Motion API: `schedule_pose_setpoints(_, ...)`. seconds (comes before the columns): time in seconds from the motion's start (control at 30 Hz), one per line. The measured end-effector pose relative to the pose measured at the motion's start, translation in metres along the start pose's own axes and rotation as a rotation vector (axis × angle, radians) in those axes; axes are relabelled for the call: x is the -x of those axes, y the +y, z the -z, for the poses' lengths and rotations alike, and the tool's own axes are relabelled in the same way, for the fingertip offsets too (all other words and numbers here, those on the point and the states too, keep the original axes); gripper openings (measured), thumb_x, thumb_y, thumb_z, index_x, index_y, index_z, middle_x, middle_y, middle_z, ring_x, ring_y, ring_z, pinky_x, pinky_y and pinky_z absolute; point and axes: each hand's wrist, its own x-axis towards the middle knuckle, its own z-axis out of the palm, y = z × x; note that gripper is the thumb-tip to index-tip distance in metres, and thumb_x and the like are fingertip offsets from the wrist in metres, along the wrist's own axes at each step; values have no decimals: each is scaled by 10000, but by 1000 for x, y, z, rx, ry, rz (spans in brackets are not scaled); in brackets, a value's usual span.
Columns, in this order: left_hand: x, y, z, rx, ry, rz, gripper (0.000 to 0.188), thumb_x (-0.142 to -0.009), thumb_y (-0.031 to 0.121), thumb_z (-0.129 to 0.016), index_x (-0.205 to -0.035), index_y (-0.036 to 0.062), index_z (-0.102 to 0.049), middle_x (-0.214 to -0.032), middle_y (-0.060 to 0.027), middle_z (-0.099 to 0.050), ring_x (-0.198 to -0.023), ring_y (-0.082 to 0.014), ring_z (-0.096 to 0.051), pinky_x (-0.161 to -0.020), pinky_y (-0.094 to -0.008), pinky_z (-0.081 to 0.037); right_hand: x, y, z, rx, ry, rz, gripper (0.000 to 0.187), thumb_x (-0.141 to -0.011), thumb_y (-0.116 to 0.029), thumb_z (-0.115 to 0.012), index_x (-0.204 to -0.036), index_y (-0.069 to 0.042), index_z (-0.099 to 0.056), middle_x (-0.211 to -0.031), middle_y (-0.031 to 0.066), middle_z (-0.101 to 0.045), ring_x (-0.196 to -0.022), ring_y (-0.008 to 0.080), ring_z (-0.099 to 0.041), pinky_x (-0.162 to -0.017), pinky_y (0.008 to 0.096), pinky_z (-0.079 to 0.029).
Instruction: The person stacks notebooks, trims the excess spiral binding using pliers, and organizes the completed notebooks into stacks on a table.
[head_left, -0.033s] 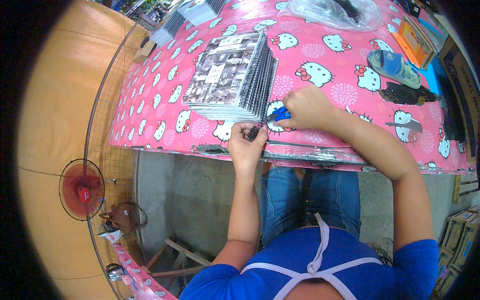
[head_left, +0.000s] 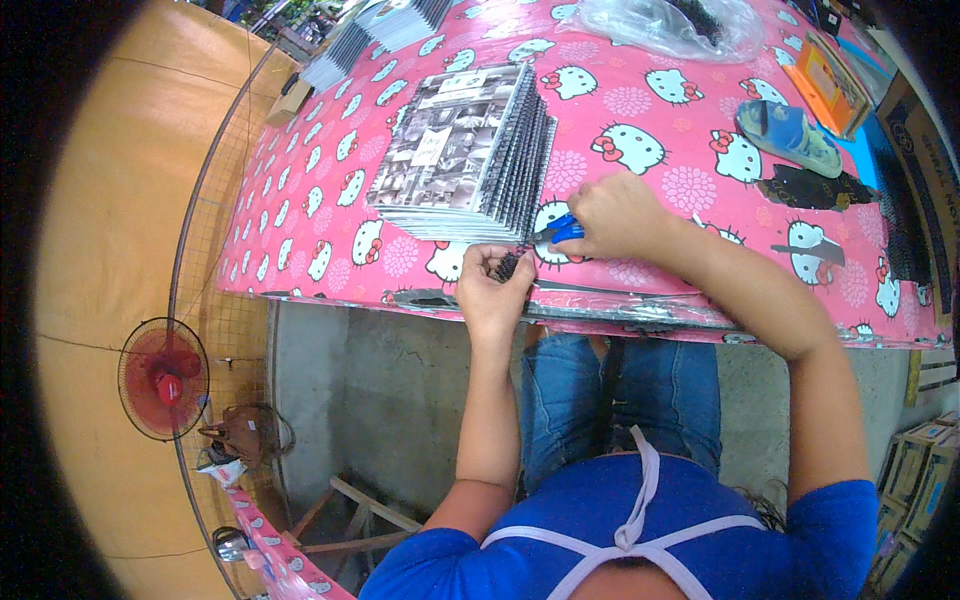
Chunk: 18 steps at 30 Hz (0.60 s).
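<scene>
A stack of spiral-bound notebooks (head_left: pixel 440 150) lies on the pink patterned table, black-and-white pictures on the top cover and black coils along its right side. At the stack's near right corner, my left hand (head_left: pixel 490 288) is closed around a black binding coil (head_left: pixel 507 266). Just right of it, my right hand (head_left: pixel 622 212) grips blue-handled pliers (head_left: pixel 566 230). Their metal jaws point left, close to the coil and the stack's corner. Whether the jaws touch the coil is too small to tell.
The table edge (head_left: pixel 620 308) runs just in front of me. Rightward lie a blue sandal-like object (head_left: pixel 790 138), an orange frame (head_left: pixel 832 88) and a black scrap (head_left: pixel 818 188). More notebooks (head_left: pixel 400 22) and a plastic bag (head_left: pixel 670 28) sit farther back. A red fan (head_left: pixel 165 380) stands left.
</scene>
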Motion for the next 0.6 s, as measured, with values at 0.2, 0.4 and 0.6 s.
schedule_pose_setpoints(0.2, 3, 3, 1, 3, 3, 7, 266, -725, 115, -755, -843, -6, -551, -707, -16, -582, -612, -51, -500, -565, -213, -437, 4, 13, -8, 207, 282, 138, 582, -665, -594, -657, -782, -25, -650, -735, 113, -625, -669, 273, -628, -628, 428, -474)
schedule_pose_setpoints(0.4, 5, 5, -1, -84, 9, -26, 255, -719, 125, -762, -788, -1, -552, -679, -5, -571, -602, -49, -484, -547, -218, -424, -2, 0, 3, 80, -17, 62, 604, -679, -600, -641, -815, -11, -643, -759, 133, -615, -740, 287, -621, -733, 456, -454)
schedule_pose_setpoints(0.6, 4, 4, -4, -129, 68, -34, 252, -688, 132, -769, -752, 24, -551, -623, 5, -531, -565, -47, -439, -519, -218, -400, 0, 2, 4, 132, -10, 40, 615, -683, -606, -633, -848, -13, -642, -814, 150, -613, -832, 291, -612, -822, 470, -428)
